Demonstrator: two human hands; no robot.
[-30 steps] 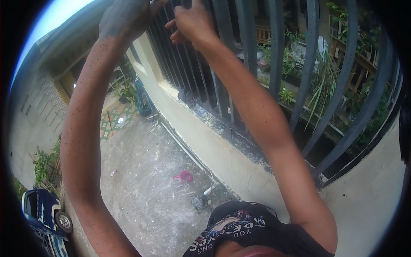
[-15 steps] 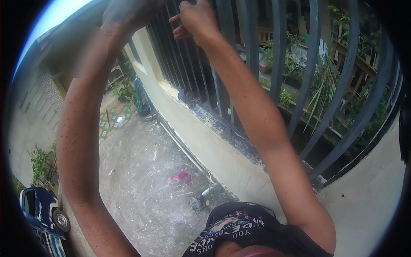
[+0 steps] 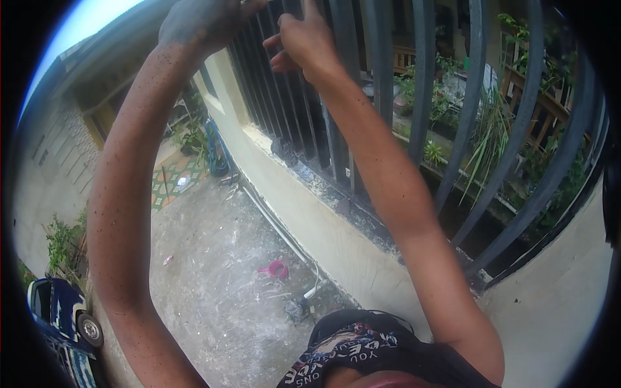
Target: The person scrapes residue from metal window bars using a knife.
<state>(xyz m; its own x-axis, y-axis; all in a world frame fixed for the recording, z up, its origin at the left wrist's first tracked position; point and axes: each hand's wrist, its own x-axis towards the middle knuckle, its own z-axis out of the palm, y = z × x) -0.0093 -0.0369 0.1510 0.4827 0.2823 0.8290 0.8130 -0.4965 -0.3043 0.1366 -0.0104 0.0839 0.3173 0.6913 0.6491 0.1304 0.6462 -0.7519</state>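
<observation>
Both my arms reach up along a row of dark metal window bars [image 3: 424, 77]. My left hand [image 3: 200, 24], darkly smeared over the back and wrist, is at the top edge of the view, left of the bars. One finger points right toward the bars; its other fingers are hidden or cut off. My right hand [image 3: 304, 42] is in front of the bars, a short way right of the left hand. Its fingers are apart, one pointing up out of view and others stretched leftward, with nothing visible in them. Dark specks dot my left forearm.
Below the bars runs a cream wall with a paint-spotted ledge [image 3: 314, 181]. A pink dipper [image 3: 277, 269], a white pipe [image 3: 278, 226] and a crumpled plastic bag [image 3: 297, 310] are on the concrete floor. Potted plants [image 3: 191, 139] stand farther back; a dark blue vehicle [image 3: 61, 310] is at left.
Both hands appear slightly lower and farther right in view. More of my right hand's upward-pointing finger shows now. The surroundings have shifted only a little.
</observation>
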